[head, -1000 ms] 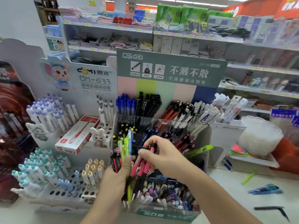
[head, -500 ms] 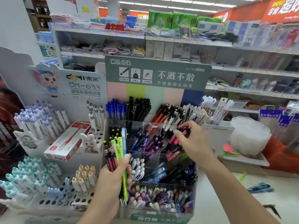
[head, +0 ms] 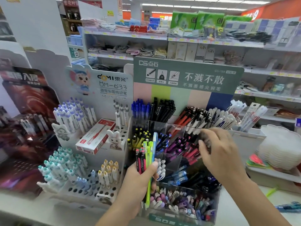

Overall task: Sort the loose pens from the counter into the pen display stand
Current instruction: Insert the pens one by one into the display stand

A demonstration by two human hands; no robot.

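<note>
A bundle of pens [head: 147, 158], pink-black, green and blue, is gripped upright in the left hand [head: 138, 178]. The right hand [head: 218, 154] is held over the pink-pen compartment with relaxed fingers, nothing held. Both are before the clear pen display stand [head: 179, 214] on the table [head: 236, 209].
</note>
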